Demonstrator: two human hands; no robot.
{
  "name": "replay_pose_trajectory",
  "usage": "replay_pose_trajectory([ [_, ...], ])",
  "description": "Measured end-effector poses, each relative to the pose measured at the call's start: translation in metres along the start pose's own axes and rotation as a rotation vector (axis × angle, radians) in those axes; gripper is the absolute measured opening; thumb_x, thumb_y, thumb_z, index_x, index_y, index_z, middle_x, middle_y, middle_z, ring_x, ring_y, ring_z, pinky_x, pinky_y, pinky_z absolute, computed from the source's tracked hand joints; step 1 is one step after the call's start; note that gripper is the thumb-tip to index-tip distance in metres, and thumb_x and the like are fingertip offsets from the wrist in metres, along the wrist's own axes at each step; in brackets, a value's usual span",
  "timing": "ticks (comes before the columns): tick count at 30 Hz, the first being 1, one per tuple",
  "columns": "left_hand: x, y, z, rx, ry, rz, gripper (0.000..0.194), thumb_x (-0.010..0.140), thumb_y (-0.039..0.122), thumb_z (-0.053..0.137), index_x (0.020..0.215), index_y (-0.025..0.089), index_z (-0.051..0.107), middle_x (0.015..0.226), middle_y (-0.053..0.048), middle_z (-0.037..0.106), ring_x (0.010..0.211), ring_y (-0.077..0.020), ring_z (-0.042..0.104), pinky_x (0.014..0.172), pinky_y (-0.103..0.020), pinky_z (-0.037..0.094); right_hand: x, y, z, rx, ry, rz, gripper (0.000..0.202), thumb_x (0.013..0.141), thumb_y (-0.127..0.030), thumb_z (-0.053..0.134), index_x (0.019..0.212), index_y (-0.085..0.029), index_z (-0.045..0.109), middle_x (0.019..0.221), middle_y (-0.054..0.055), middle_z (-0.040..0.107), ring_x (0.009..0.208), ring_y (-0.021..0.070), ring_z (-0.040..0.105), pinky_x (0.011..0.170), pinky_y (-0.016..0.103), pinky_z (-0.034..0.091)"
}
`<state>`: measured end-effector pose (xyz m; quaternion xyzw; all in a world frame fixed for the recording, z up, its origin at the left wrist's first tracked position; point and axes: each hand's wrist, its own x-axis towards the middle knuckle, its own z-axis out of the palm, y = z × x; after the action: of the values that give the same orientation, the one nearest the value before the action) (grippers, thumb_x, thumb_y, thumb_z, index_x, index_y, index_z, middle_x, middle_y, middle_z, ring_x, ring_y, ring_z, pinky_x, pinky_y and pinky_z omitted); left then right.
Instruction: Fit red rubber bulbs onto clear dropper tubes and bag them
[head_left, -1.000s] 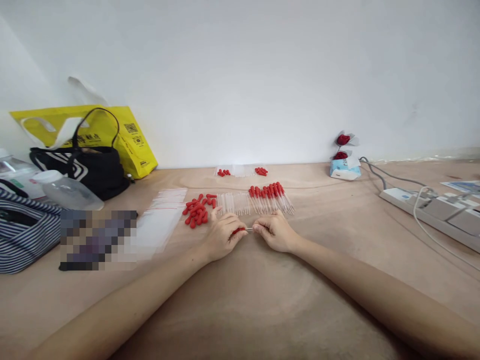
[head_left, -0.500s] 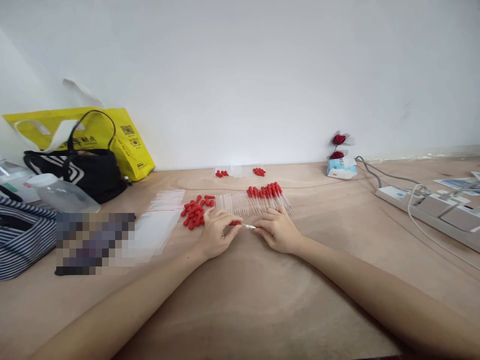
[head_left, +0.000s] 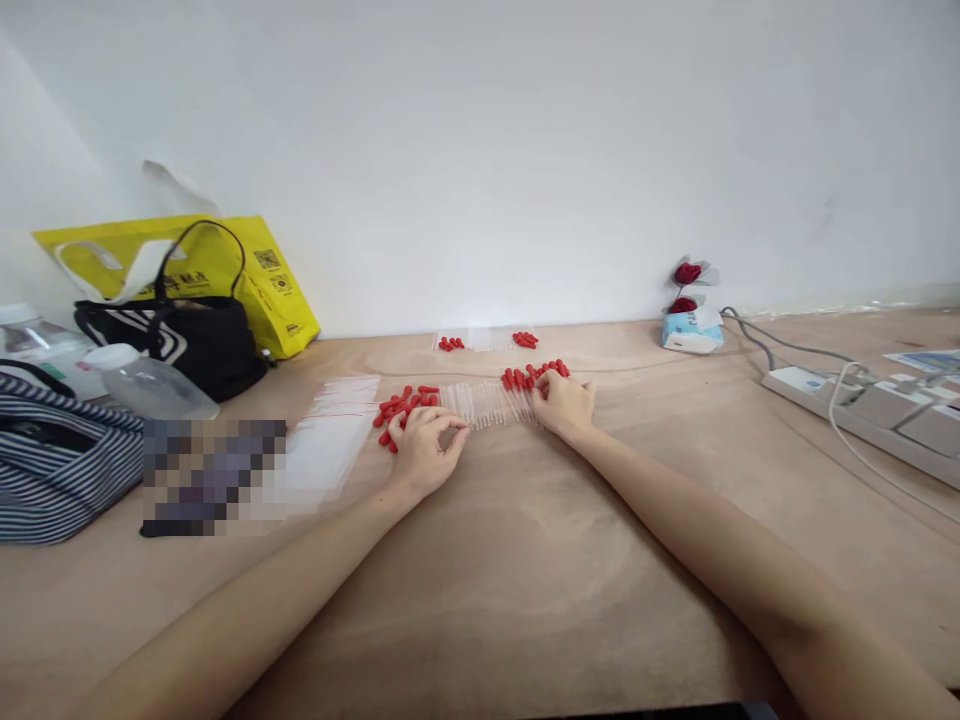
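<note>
At centre-right, one row of red-bulbed clear droppers [head_left: 517,382], overlapped past counting, meets the curled right hand [head_left: 564,402], whose grip I cannot tell; centre, one row of thin clear tubes [head_left: 474,402]; centre-left, one heap of red bulbs [head_left: 405,402] against the half-open, empty left hand [head_left: 426,450].

One plain, pale grey-white wall [head_left: 480,150], faint dark smudge [head_left: 829,210] at right; one whitish side wall [head_left: 30,150], far left. One flat, light-brown, wood-grained desk [head_left: 525,600], far edge along the grey-white wall. Light: soft, diffuse.
</note>
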<state>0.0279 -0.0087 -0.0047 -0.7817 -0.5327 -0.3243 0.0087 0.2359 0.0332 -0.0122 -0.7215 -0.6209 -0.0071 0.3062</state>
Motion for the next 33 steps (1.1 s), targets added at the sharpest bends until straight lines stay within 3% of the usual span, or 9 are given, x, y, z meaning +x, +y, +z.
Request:
replay_pose_trajectory([
  [7,0.003,-0.002,0.003,-0.015,0.011,-0.015,0.009,0.075,0.029,0.055,0.071,0.025,0.062,0.089,0.0,0.064,0.097,-0.0223,0.049,0.09,-0.047,0.018,0.001,-0.004,0.0,-0.024,-0.035,-0.012,0.021,0.076,-0.032,0.044,0.078,-0.022,0.062,0.08,0.004,0.065,0.083,0.0207,0.055,0.078,0.037,0.026],
  [12,0.004,-0.001,0.005,-0.01,0.014,-0.037,0.009,0.074,0.029,0.055,0.071,0.024,0.062,0.09,0.0,0.064,0.096,-0.0226,0.05,0.088,-0.045,0.021,0.001,-0.021,-0.001,-0.074,-0.107,-0.096,0.022,0.076,-0.033,0.045,0.076,-0.023,0.065,0.08,0.005,0.066,0.084,0.0211,0.054,0.08,0.038,0.026],
  [18,0.006,-0.003,-0.002,0.11,0.021,-0.072,0.011,0.075,0.029,0.054,0.073,0.024,0.063,0.088,-0.001,0.063,0.091,-0.0229,0.049,0.083,-0.042,0.023,0.001,-0.046,0.001,-0.271,-0.216,-0.123,0.022,0.075,-0.021,0.045,0.081,-0.015,0.065,0.089,0.014,0.064,0.088,0.0244,0.052,0.081,0.042,0.025],
  [23,0.022,-0.019,-0.014,0.305,0.082,-0.161,0.015,0.073,0.032,0.053,0.079,0.024,0.064,0.095,-0.005,0.06,0.095,-0.026,0.045,0.081,-0.043,0.023,0.007,-0.056,0.005,-0.299,-0.285,-0.089,0.023,0.073,-0.013,0.044,0.082,-0.015,0.066,0.087,0.014,0.065,0.087,0.0259,0.053,0.081,0.043,0.026],
  [29,0.039,-0.041,-0.023,0.366,-0.029,-0.222,0.019,0.074,0.036,0.05,0.079,0.027,0.066,0.101,-0.005,0.058,0.099,-0.028,0.043,0.083,-0.046,0.023,0.009,-0.055,0.0,-0.315,-0.326,-0.09,0.026,0.078,-0.02,0.041,0.086,-0.013,0.065,0.093,0.015,0.063,0.088,0.0273,0.053,0.08,0.043,0.03],
  [33,0.057,-0.048,-0.023,0.363,-0.119,-0.228,0.024,0.074,0.042,0.048,0.083,0.028,0.067,0.104,-0.006,0.056,0.102,-0.0309,0.041,0.082,-0.048,0.025,-0.005,-0.037,-0.022,-0.306,-0.36,-0.269,0.026,0.08,-0.025,0.041,0.087,-0.012,0.063,0.094,0.017,0.062,0.091,0.0268,0.052,0.077,0.037,0.033],
])
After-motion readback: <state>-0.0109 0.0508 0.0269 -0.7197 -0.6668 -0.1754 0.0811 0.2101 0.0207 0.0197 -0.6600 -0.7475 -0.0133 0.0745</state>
